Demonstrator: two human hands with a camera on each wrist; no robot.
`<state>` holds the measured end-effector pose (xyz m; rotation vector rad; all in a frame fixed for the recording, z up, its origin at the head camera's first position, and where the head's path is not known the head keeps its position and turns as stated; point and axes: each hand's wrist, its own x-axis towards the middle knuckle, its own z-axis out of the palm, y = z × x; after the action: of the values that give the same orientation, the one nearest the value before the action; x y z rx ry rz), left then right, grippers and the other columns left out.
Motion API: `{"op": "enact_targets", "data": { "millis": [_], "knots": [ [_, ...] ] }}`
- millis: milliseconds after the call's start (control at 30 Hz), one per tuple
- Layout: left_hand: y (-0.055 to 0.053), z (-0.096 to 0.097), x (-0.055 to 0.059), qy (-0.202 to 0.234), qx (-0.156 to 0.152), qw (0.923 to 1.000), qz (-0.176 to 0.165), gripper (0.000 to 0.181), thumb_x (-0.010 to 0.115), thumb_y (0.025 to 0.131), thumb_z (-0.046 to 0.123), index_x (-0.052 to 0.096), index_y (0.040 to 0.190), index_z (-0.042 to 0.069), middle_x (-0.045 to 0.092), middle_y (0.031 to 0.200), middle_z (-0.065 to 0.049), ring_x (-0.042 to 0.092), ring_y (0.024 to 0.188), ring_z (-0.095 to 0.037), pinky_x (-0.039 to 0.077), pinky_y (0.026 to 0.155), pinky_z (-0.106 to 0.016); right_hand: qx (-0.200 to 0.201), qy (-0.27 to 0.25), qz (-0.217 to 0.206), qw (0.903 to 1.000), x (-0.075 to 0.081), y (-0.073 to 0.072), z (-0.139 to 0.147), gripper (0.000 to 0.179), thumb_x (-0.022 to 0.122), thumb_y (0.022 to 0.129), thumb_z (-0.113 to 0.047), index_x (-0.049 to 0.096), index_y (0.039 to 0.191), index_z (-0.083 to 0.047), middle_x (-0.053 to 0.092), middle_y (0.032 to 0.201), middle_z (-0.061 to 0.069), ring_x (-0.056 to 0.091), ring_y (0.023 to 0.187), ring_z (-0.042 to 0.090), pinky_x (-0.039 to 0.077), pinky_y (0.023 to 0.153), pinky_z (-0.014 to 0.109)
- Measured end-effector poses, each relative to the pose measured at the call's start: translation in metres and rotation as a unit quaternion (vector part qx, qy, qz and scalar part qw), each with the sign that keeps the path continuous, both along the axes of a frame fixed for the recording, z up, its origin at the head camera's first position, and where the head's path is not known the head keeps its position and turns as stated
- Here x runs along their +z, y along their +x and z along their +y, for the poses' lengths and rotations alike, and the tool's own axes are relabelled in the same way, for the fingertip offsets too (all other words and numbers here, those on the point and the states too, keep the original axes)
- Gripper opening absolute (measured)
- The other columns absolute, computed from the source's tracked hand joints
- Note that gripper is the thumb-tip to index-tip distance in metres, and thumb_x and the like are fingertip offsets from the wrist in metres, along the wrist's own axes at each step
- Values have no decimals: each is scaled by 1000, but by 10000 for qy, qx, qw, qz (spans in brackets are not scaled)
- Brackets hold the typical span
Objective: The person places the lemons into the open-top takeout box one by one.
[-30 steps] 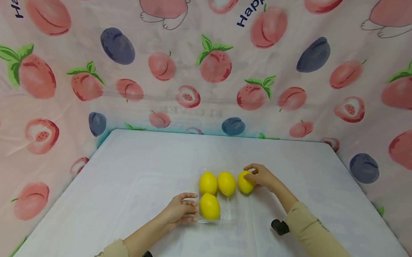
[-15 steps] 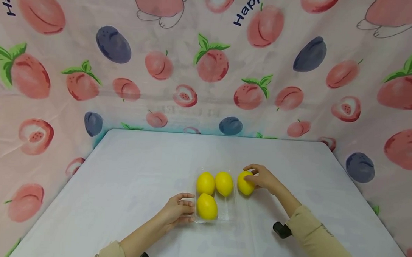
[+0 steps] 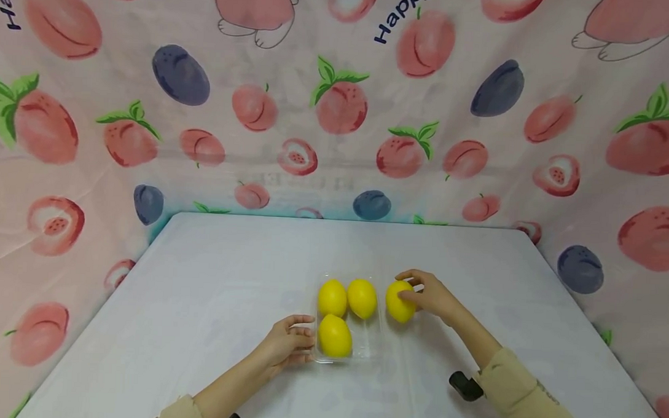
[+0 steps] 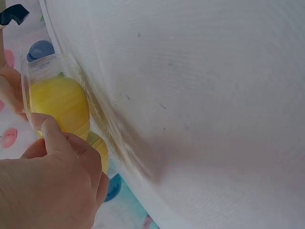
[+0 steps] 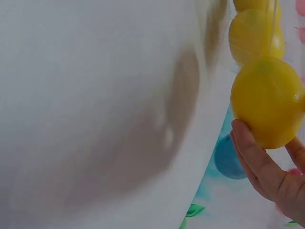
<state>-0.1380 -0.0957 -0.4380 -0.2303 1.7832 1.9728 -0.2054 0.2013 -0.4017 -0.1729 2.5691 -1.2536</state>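
A clear plastic box (image 3: 369, 345) holds 3 yellow lemons: two in the far row, left (image 3: 332, 298) and right (image 3: 362, 298), and one at near left (image 3: 335, 336). My left hand (image 3: 288, 341) is at the box's left side; in the left wrist view its bent fingers (image 4: 57, 143) grip the wall near the rim. Just right of the box, my right hand (image 3: 428, 296) holds another lemon (image 3: 401, 302) between thumb and fingers. From the right wrist, this lemon (image 5: 268, 102) hangs off the table, its shadow apart from it.
A white cloth (image 3: 244, 261) covers the table. Behind it and at both sides hangs a curtain (image 3: 293, 115) printed with peaches and blue fruit. A black device (image 3: 465, 386) sits at the right wrist, below the beige sleeve.
My right hand has brought its lemon slightly nearer to me, and the gap to the box is a little wider. The left hand stays at the box. The head view has shifted slightly.
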Motion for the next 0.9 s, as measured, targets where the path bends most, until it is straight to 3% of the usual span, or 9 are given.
{"op": "enact_targets", "data": {
  "millis": [267,900],
  "knots": [
    [0,0,3,-29,122,9999,19,43,59,86,-5,43,127,-4,54,84,0,57,70,-11,58,60,-23,171,-275,104,9994,9,7,-7,38,61,89,-14,54,123,1,50,122,27,58,90,25,58,72,31],
    [1,-1,2,31,14,10000,-4,45,59,86,-5,42,128,-4,55,89,-4,57,70,-11,58,61,-23,350,-552,191,9977,12,16,-19,38,62,90,-17,55,124,-2,52,119,24,60,87,22,58,71,30]
  ]
}}
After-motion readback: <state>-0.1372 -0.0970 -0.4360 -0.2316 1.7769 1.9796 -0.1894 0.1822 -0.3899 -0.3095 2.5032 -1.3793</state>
